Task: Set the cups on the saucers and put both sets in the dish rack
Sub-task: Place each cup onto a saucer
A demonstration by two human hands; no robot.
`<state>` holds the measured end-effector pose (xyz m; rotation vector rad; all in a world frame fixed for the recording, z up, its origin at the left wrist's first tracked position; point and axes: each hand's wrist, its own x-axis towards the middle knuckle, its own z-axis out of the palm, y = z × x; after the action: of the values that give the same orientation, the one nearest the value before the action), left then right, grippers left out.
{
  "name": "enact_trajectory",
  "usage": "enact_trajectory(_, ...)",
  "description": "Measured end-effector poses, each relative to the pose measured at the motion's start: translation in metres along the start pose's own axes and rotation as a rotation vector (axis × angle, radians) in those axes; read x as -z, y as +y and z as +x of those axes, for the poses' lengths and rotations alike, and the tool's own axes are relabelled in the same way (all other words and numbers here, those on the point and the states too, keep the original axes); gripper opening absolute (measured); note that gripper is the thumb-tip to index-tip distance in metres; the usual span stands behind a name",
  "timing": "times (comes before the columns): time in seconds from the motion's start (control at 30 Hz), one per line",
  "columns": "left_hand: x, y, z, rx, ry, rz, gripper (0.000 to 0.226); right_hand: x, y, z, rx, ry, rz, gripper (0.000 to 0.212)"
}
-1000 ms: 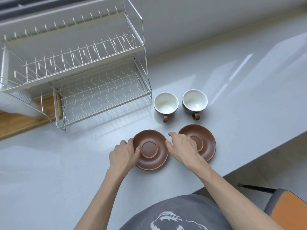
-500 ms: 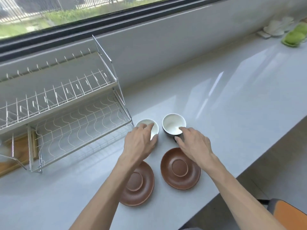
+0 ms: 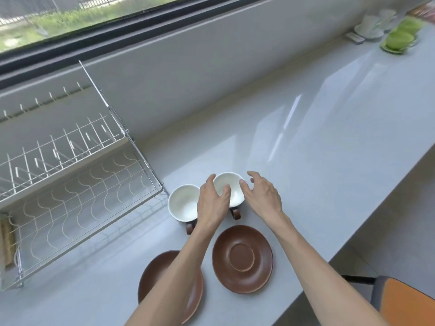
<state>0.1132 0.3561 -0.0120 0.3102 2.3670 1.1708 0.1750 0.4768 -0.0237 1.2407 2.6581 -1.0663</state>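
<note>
Two white cups with brown outsides and handles stand side by side on the grey counter, the left cup (image 3: 182, 203) and the right cup (image 3: 233, 184). My left hand (image 3: 213, 203) straddles the right cup's left rim, thumb outside and a finger inside. At that cup's right side is my right hand (image 3: 262, 196), thumb touching the rim and fingers spread. Nearer me lie two brown saucers. The right saucer (image 3: 242, 258) is in full view. My left forearm partly hides the left saucer (image 3: 153, 281). The two-tier wire dish rack (image 3: 82, 196) stands empty to the left.
The counter's front edge runs diagonally at the right, with an orange chair (image 3: 404, 302) below it. Green cups (image 3: 400, 38) and white cups (image 3: 372, 24) sit at the far right end. A wooden board (image 3: 7, 238) lies behind the rack. A wall and window are beyond.
My hands left the saucers and reached to the cups. My left hand then shifted from the left cup to the right cup's rim. The view tilted up.
</note>
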Motion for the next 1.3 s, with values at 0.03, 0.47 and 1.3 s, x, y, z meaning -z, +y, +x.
enact_trajectory(0.03, -0.001, -0.001, 0.002, 0.012, -0.003, -0.006, 0.061, -0.003, 0.001, 0.003, -0.012, -0.022, 0.004, 0.053)
enact_trajectory(0.47, -0.002, 0.004, 0.013, 0.095, -0.063, 0.001, 0.059, -0.023, 0.006, 0.015, -0.077, -0.072, 0.015, 0.047)
enact_trajectory(1.3, 0.023, 0.0, -0.067, -0.012, -0.129, 0.004, 0.057, -0.001, 0.008, -0.073, -0.045, 0.03, 0.016, 0.045)
